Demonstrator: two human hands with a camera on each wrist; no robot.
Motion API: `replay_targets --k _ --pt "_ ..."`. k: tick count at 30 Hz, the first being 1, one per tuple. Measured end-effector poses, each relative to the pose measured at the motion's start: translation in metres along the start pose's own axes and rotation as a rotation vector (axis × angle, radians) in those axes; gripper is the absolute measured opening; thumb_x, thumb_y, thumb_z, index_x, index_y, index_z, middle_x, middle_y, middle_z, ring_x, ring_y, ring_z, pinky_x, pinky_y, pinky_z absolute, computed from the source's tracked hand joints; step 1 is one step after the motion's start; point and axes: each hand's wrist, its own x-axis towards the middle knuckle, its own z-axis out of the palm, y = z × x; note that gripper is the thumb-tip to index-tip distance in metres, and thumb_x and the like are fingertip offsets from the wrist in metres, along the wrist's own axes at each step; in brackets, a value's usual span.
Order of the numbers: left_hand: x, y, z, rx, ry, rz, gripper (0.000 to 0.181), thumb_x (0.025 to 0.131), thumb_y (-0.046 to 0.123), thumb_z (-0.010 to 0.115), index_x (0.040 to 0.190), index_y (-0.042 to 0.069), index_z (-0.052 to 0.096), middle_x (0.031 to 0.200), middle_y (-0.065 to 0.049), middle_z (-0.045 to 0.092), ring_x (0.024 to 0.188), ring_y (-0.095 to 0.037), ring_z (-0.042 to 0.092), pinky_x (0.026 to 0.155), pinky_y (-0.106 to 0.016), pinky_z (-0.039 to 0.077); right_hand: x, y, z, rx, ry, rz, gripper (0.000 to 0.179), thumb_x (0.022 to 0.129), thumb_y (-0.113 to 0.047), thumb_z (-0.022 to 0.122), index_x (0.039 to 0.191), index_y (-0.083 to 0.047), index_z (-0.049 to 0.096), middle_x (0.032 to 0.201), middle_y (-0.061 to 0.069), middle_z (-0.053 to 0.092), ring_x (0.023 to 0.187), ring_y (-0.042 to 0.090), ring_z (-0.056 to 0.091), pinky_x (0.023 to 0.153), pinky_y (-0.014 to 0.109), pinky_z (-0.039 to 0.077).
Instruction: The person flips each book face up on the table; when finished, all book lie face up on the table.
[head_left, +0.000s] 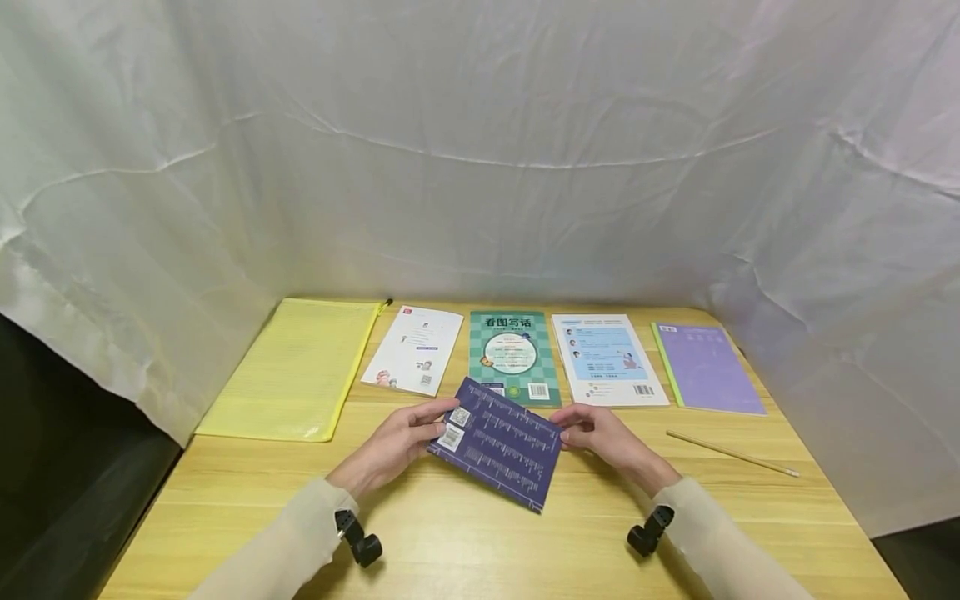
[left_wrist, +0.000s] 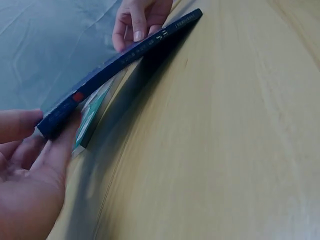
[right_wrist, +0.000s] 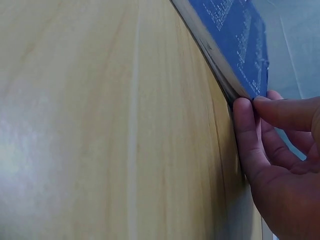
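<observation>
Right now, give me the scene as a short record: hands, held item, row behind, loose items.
left hand: pinches navy book at its left side
right hand: pinches its right corner
navy book: tilted, printed cover up
row behind, left to right: yellow pouch, white book, green book, white-and-blue book, purple notebook
loose: pencil on table, nearer than notebook

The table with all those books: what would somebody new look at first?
Probably the dark blue book, held tilted over the table by the left hand and the right hand. Next might be the bright yellow folder on the table's left side, then the purple notebook on the right.
</observation>
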Motion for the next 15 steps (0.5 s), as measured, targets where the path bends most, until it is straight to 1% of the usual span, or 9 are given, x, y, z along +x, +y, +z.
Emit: replay_targets --k 3,5,8,11,13,15 --pt "-0.0015 -0.0003 -0.0001 0.025 0.007 -0.015 0.054 0.110 0.001 0.051 0.164 0.007 0.048 0.160 -0.024 0.054 0.113 -0.023 0.075 0.102 -0.043 0.066 0.0001 0.0001 0.0002 0.004 -0.006 -0.005 0.035 0.103 0.001 0.064 0.138 0.008 0.063 0.128 0.024 0.073 0.105 0.022 0.072 0.093 0.027 0.066" --pt "-0.0019 -0.0006 -0.0004 0.033 0.013 -0.017 0.054 0.109 0.001 0.051 0.163 0.008 0.049 0.159 -0.024 0.055 0.114 -0.025 0.075 0.102 -0.044 0.066 0.0003 -0.0003 0.0002 0.009 -0.012 -0.007 0.035 0.103 0.002 0.063 0.138 0.009 0.062 0.127 0.023 0.073 0.103 0.021 0.072 0.092 0.027 0.066" --pt "-0.0021 -0.0014 -0.0010 0.040 0.022 -0.010 0.053 0.110 0.001 0.051 0.162 0.007 0.050 0.160 -0.025 0.054 0.114 -0.025 0.075 0.102 -0.042 0.066 0.0010 -0.0006 -0.0006 0.013 -0.023 -0.008 0.033 0.105 0.002 0.061 0.137 0.010 0.061 0.124 0.022 0.074 0.098 0.020 0.072 0.087 0.027 0.066" --pt "-0.0020 -0.0027 -0.0017 0.020 0.047 -0.016 0.051 0.110 0.001 0.052 0.160 0.004 0.052 0.160 -0.025 0.053 0.113 -0.023 0.075 0.101 -0.039 0.067 0.0012 -0.0004 -0.0013 0.005 -0.037 -0.021 0.031 0.106 0.003 0.058 0.136 0.009 0.060 0.120 0.020 0.073 0.092 0.020 0.069 0.083 0.026 0.065" --pt "-0.0016 -0.0033 -0.0026 -0.006 0.074 -0.015 0.048 0.110 0.002 0.054 0.158 0.001 0.054 0.158 -0.025 0.053 0.112 -0.021 0.074 0.100 -0.037 0.067 0.0009 0.0003 -0.0018 0.005 -0.044 -0.040 0.030 0.107 0.003 0.056 0.136 0.009 0.059 0.121 0.021 0.072 0.093 0.019 0.068 0.084 0.026 0.064" --pt "-0.0012 -0.0031 -0.0028 -0.043 0.105 -0.011 0.044 0.110 0.004 0.057 0.154 -0.002 0.057 0.156 -0.024 0.055 0.112 -0.020 0.074 0.101 -0.034 0.066 0.0004 0.0012 -0.0022 0.026 -0.052 -0.060 0.030 0.108 0.004 0.054 0.137 0.010 0.057 0.125 0.023 0.070 0.098 0.019 0.070 0.089 0.027 0.066"
